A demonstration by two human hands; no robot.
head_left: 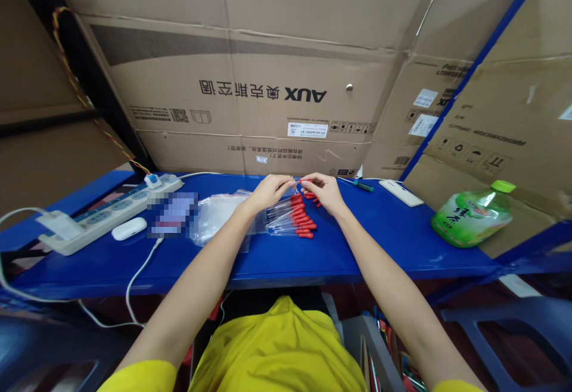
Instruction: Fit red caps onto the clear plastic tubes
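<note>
Near the centre of the frame, just above a blue table (pixel 379 237), a clear tube (pixel 295 186) is held between the left hand (pixel 268 192) and the right hand (pixel 325 192). The left hand's fingertips are pinched together on one end of the tube, and the right hand's fingertips are closed on the other end, where small red caps are seen; the finer detail of the contact is too small to be told. Directly below the hands, a pile of red-capped tubes (pixel 292 219) is laid on the table, with the caps turned to the right. Just left of the pile, crumpled clear plastic bags (pixel 218 216) are spread, touching it. Further left, a white case (pixel 128 228) and a power strip (pixel 107 216) with a plug in it are found. To the right of the hands, a green-handled tool (pixel 363 186) and a flat white device (pixel 401 192) are placed near the back edge, and a green bottle (pixel 471 216) is laid on its side at the far right. Cardboard boxes (pixel 250 94) are stacked behind the table across the upper frame.
</note>
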